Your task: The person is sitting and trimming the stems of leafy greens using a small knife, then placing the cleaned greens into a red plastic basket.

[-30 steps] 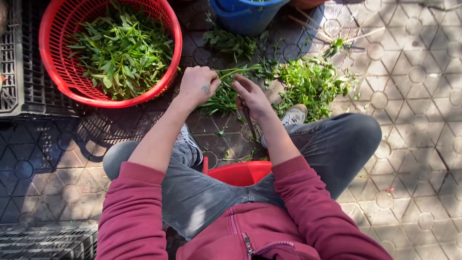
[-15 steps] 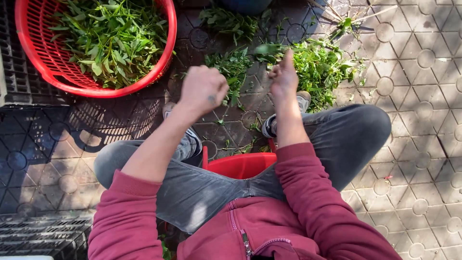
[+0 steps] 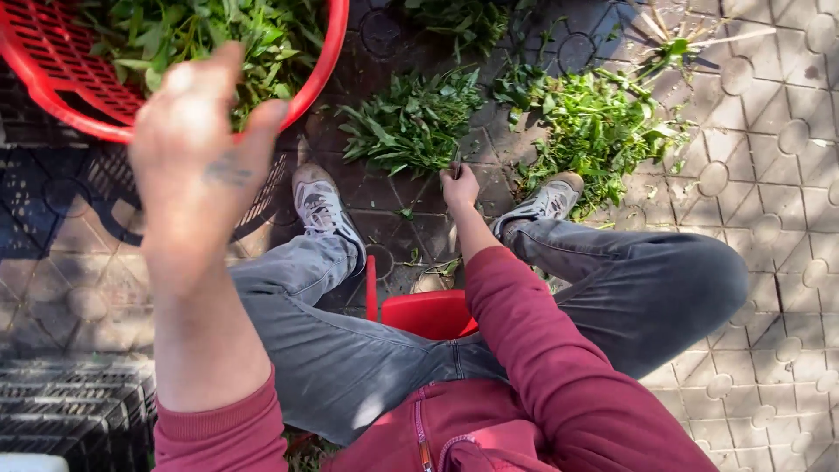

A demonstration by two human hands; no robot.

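The red basket (image 3: 315,70) is sitting at the top left, holding cut greens (image 3: 201,31). The left hand (image 3: 203,149) is hovering raised beside its rim, fingers together, blurred, so whether it is pinching anything I cannot tell. A leaf pile (image 3: 411,122) is lying on the paving; the right hand (image 3: 460,185) is closing around a dark thin tool at its edge
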